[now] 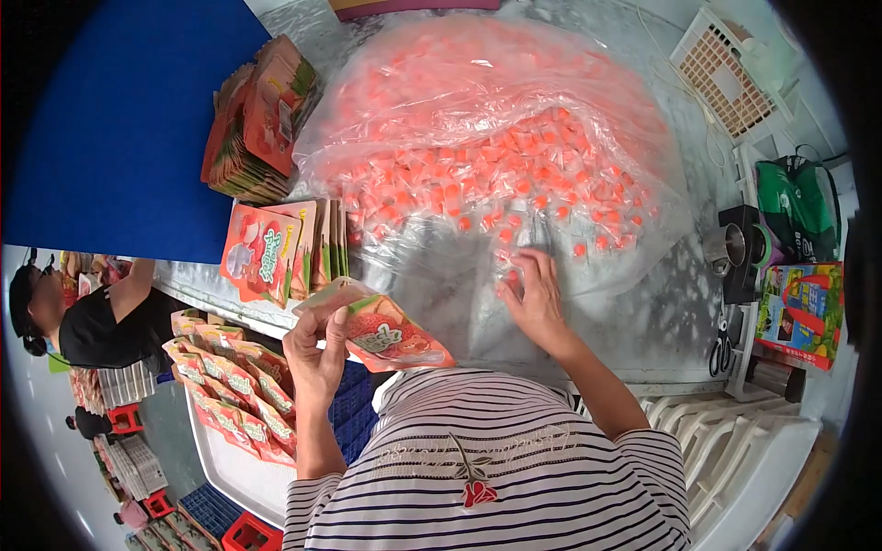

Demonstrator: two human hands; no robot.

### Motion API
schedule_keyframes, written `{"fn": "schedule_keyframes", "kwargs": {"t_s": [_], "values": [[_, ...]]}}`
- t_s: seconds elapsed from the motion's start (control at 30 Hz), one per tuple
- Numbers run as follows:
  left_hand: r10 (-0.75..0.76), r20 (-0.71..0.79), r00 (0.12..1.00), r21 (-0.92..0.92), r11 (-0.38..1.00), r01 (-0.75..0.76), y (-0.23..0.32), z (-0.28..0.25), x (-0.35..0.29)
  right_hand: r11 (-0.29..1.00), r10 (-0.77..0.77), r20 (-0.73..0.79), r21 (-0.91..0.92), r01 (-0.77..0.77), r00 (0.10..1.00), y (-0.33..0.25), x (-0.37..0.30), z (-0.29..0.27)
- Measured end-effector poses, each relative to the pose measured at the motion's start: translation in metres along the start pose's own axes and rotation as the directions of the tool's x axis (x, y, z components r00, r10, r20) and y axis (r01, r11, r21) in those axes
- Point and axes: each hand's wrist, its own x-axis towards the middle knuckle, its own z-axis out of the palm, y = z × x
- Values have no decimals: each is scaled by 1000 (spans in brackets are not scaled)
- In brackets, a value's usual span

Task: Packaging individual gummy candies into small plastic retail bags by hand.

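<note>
My left hand [317, 344] grips a red and green printed pouch [390, 332] by its top end, thumb in front. The pouch lies tilted before my striped shirt. My right hand [537, 298] is at the near edge of a spread of small wrapped orange-red candies [496, 174], its thumb and forefinger closed about one wrapped candy [512, 275]. The candies lie in a large clear plastic bag [441, 92] opened toward me. Beside my left hand, flat pouches [262, 248] lean in an overlapping row on the table.
A taller pouch stack [257, 119] stands behind the row, by a blue panel [129, 119]. Filled-looking pouches [239, 386] sit in a white bin [220, 459] at lower left. Scissors [721, 344], a metal cup [726, 246] and a white basket [730, 78] are at right. Another person [101, 317] works at left.
</note>
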Motion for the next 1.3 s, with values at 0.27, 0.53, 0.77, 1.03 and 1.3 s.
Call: {"fn": "schedule_keyframes", "kwargs": {"t_s": [0.27,0.53,0.77,1.03,1.3], "values": [[-5,-6,1000,-30,1000,5,1,-2,0,999,-31,-29,-34,30,999,11,49,3],[16,-4,1000,19,1000,-16,-4,-15,-11,996,-93,144,-5,94,985,12,27,-6],[119,30,992,86,989,-122,-7,-10,-5,930,205,80,296,-219,976,42,6,-48],[66,39,997,47,997,-67,1,-2,-3,980,-125,460,-83,183,879,6,7,-39],[42,50,998,83,995,-46,2,-5,-6,950,-222,583,-49,307,782,0,3,-28]]}}
